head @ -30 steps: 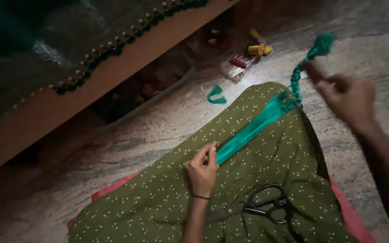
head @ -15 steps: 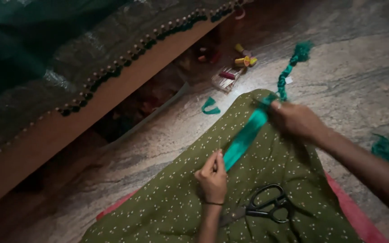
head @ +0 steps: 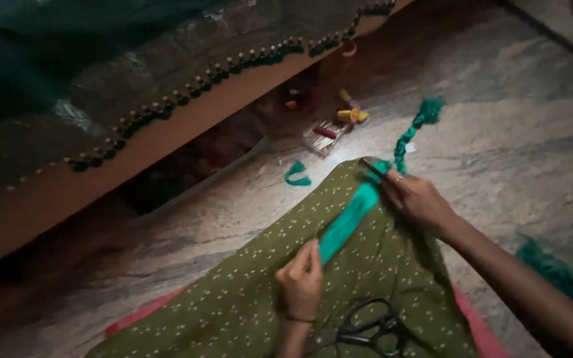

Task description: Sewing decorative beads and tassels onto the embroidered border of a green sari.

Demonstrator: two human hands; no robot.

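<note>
Green dotted fabric (head: 247, 298) is spread beneath both hands. One end of a flat teal strip (head: 346, 219) is pinched by the closed left hand (head: 301, 282); black scissors (head: 366, 328) are seen just right of its wrist. The strip's far end is gripped by the closed right hand (head: 419, 199), beyond which a braided teal cord (head: 412, 132) is trailed. Thread spools (head: 351, 114) lie farther off.
</note>
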